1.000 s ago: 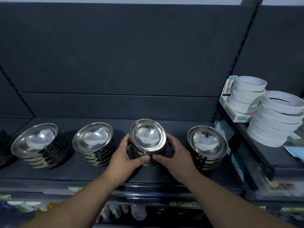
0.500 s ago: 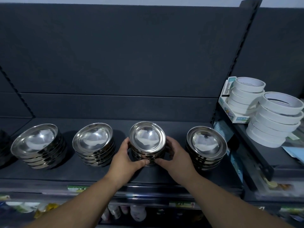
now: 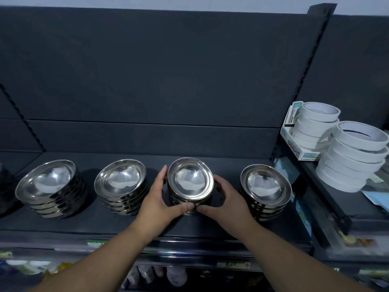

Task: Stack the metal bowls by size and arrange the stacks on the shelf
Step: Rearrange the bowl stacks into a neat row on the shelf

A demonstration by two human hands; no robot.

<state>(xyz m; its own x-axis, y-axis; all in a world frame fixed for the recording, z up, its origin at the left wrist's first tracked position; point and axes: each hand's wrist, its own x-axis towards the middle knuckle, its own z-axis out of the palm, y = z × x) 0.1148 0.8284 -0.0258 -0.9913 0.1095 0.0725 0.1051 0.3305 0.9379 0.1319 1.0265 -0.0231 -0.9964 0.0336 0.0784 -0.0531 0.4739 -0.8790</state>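
Four stacks of shiny metal bowls stand in a row on the dark shelf [image 3: 130,223]. The third stack [image 3: 190,181] is the smallest. My left hand [image 3: 160,202] grips its left side and my right hand [image 3: 223,202] grips its right side, thumbs almost meeting at the front below the rim. The lower bowls of this stack are mostly hidden by my hands. To the left stand the far-left stack [image 3: 49,183] and the second stack [image 3: 121,180]. The fourth stack [image 3: 265,186] stands to the right, apart from my right hand.
Two piles of white tape rolls [image 3: 355,157] sit on the neighbouring shelf at the right, with a small box [image 3: 294,144] beside them. A dark upright post [image 3: 294,102] divides the shelves. Bottles [image 3: 174,275] show on a lower shelf below the front edge.
The held stack has shifted slightly forward and down between my hands. My hands have closed a little tighter round it. The other stacks have not moved.
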